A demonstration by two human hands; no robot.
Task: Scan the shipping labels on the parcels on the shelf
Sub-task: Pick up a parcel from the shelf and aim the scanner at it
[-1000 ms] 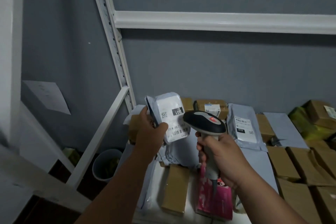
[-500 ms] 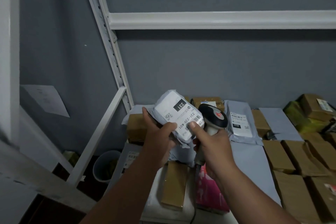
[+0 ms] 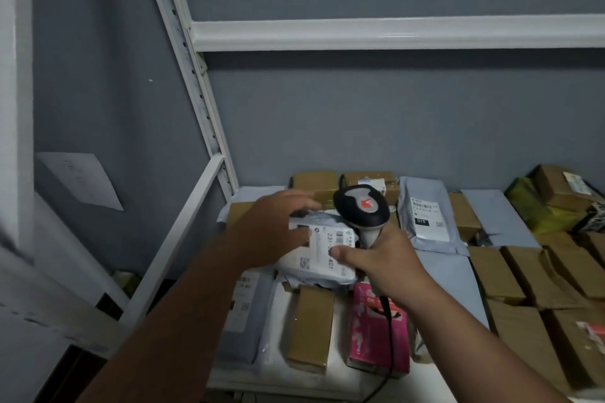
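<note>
Nearest me on the shelf point(image 3: 334, 373) lie a brown box point(image 3: 309, 327) and a pink packet point(image 3: 378, 334), side by side, with a grey mailer point(image 3: 244, 314) to their left. I cannot see a label on the box or the pink packet from here, so I judge both may be unscanned.

Just beyond them, my left hand point(image 3: 275, 232) lies over the far left part of the white parcel point(image 3: 322, 255), fingers spread and fairly straight across its top, pressing rather than curling round it. My right hand point(image 3: 381, 263) has its fingers wrapped round the grip of the scanner point(image 3: 361, 209), and its thumb presses on the parcel's shipping label point(image 3: 327, 247). The scanner head stands up above the parcel and seems turned away from the label, though the dim light makes that hard to be sure of. The parcel rests on the heap of mailers, label up.

Farther back a grey mailer with a white label point(image 3: 425, 216) lies flat, with more brown boxes point(image 3: 537, 288) to the right.

My reading: this one parcel is being set down, and most of the shelf is left to do.
</note>
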